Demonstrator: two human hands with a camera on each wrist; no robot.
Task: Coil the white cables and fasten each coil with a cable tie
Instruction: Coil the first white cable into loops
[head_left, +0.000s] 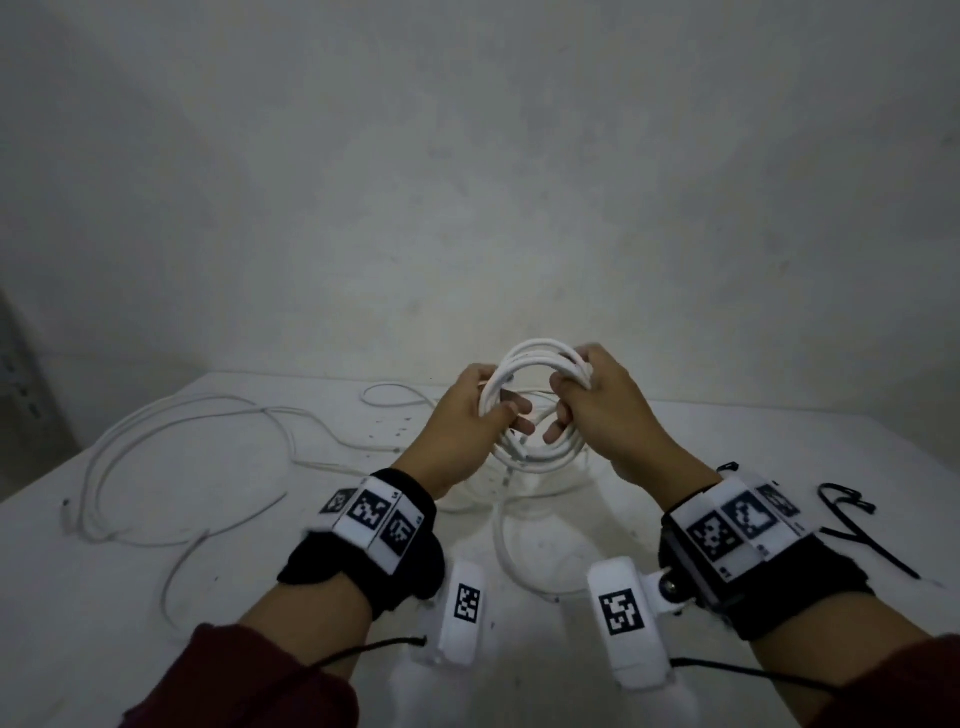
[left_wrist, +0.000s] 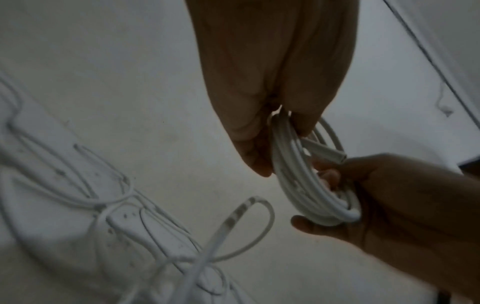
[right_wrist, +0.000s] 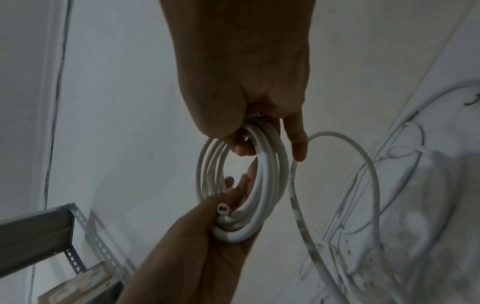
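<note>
A coil of white cable stands upright above the white table, held between both hands. My left hand grips its left side, thumb in front and fingers through the ring. My right hand grips the upper right of the coil, fingers curled round the strands. In the left wrist view the coil shows a cut cable end sticking out near my left fingers. In the right wrist view the coil trails a loose tail down to the table. Black cable ties lie at the right.
More loose white cable sprawls in wide loops over the left half of the table. A plain wall rises behind the table's far edge. A grey perforated metal shelf frame shows in the right wrist view, off the table's left side.
</note>
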